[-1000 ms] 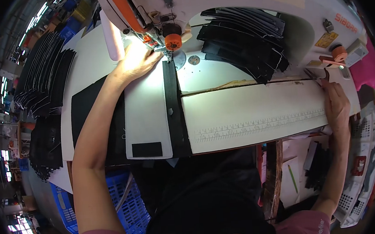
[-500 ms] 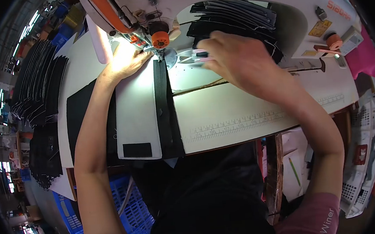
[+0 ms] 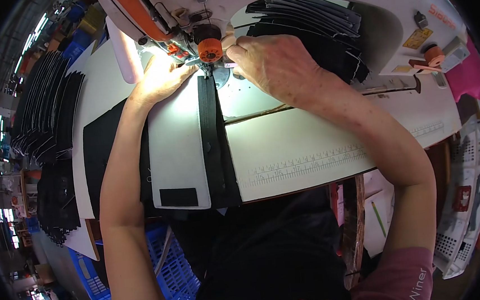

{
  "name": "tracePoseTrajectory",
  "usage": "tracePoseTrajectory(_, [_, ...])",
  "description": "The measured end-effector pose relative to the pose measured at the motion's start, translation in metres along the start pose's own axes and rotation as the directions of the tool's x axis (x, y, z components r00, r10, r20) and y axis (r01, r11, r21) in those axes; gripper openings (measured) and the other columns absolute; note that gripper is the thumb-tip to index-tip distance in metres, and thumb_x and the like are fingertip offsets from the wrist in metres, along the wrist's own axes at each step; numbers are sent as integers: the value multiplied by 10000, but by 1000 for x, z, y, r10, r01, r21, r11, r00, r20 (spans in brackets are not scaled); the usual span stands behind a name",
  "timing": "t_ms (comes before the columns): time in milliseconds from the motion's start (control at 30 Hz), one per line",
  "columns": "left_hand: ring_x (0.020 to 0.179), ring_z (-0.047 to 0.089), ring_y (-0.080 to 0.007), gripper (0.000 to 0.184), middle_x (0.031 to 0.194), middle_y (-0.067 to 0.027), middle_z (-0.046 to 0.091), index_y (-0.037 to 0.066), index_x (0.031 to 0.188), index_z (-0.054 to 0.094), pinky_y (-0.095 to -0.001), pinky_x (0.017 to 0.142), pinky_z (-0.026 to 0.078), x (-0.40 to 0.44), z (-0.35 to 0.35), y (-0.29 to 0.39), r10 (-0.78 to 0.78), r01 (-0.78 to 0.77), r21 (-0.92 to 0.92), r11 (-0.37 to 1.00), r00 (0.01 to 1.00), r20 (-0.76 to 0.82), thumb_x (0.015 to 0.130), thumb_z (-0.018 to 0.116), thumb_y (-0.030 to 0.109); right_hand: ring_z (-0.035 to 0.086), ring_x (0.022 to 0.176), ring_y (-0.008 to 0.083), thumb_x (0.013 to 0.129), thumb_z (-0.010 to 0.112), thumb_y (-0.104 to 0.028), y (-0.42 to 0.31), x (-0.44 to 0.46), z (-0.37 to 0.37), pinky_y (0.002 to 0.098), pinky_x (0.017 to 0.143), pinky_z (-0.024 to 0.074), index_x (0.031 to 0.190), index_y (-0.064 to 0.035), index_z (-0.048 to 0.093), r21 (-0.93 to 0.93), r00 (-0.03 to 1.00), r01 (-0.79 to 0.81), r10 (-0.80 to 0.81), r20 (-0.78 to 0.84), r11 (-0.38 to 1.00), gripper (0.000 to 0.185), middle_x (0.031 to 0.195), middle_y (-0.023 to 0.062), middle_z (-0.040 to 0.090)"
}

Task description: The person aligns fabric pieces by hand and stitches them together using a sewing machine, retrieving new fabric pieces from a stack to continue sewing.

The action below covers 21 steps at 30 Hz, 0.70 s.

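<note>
My left hand (image 3: 159,84) rests on the far end of a pale grey fabric panel (image 3: 176,144), thumb stretched toward the presser foot (image 3: 207,71). Strong lamp light washes out its fingers, which look spread flat. A black zipper strip (image 3: 209,118) runs along the panel's right side, under the foot. A black patch (image 3: 179,197) sits at the panel's near end. My right hand (image 3: 272,63) is closed around small pinkish thread snips (image 3: 230,65), right beside the needle area. Its fingers hide most of the snips. The orange dial (image 3: 209,49) of the sewing machine is just above.
Stacked black fabric pieces (image 3: 309,29) lie under the machine arm. More black pieces (image 3: 45,109) are piled at the left. A printed ruler (image 3: 309,167) runs along the table's front edge. Below are a blue basket (image 3: 173,268) and a white basket (image 3: 461,206).
My right hand has moved left with the snips, up to the needle area. The panel and zipper strip have shifted slightly toward me in view. My left hand has stayed nearly in place.
</note>
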<state>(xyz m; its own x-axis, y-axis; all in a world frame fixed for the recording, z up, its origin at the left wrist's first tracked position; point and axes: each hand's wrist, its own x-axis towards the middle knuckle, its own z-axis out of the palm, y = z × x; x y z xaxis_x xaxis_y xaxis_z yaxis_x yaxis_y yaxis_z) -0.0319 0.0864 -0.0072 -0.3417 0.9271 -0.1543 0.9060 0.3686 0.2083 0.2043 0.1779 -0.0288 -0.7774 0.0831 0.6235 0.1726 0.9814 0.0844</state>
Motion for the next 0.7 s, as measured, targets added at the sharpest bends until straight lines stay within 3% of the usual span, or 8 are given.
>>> tracePoseTrajectory(233, [524,419,-141,418,600,-44,538,-1,734,549,-296,502,398,-1,1,0,17,-19,-67,998,1000,-22,937,656,349,596,527,175,861,598,-17,4,-4,13,324,488,481,839,-51,549,-19,998,41,-41,-45,999,64,699,47,562])
tracePoseTrajectory(433, [536,440,-143,409,609,-57,552,-5,736,568,-307,515,409,4,12,-13,87,-94,-79,992,992,-94,932,663,340,600,532,185,870,588,-19,4,-4,14,331,487,489,804,-56,550,-2,998,49,-49,-27,999,85,696,52,560])
tracePoseTrajectory(567, [459,277,-130,521,511,-12,382,13,559,417,-322,400,266,10,28,-23,296,-394,-197,897,870,-394,885,705,301,622,544,197,885,575,-30,6,-1,11,330,492,504,790,-68,554,13,993,110,-110,-32,994,104,709,62,583])
tracePoseTrajectory(700, [470,297,-126,526,514,-15,390,10,562,419,-317,415,285,2,18,-7,180,-248,-215,945,940,-291,883,708,308,553,568,178,891,592,-64,7,-4,14,320,551,484,809,-95,486,-7,997,68,-68,-23,998,137,729,36,514])
